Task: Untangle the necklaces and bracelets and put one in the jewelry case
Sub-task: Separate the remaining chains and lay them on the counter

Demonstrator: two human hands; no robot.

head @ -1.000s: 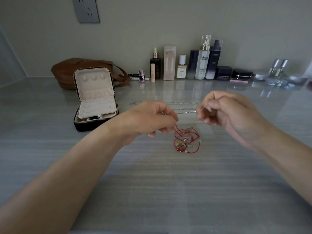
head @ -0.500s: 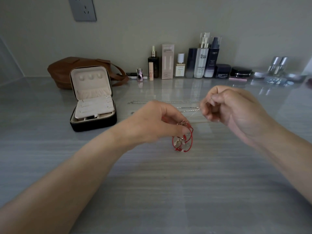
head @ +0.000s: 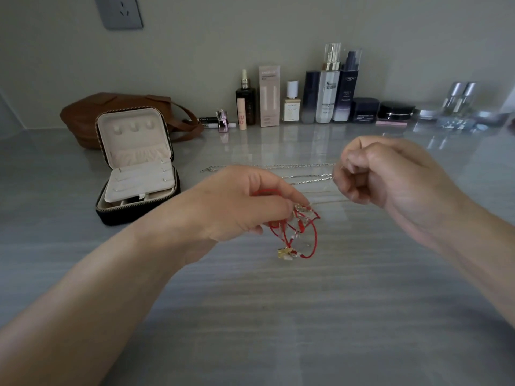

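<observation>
On the gray table, just right of the open jewelry case, my left hand holds the knotted red bracelets, and farther right of the case my right hand pinches a thin chain.

The jewelry case is sitting on the counter at the left, with a bag lying behind it. Bottles are standing in a row along the back. Chains are lying in the middle, behind the tangle of bracelets.
</observation>
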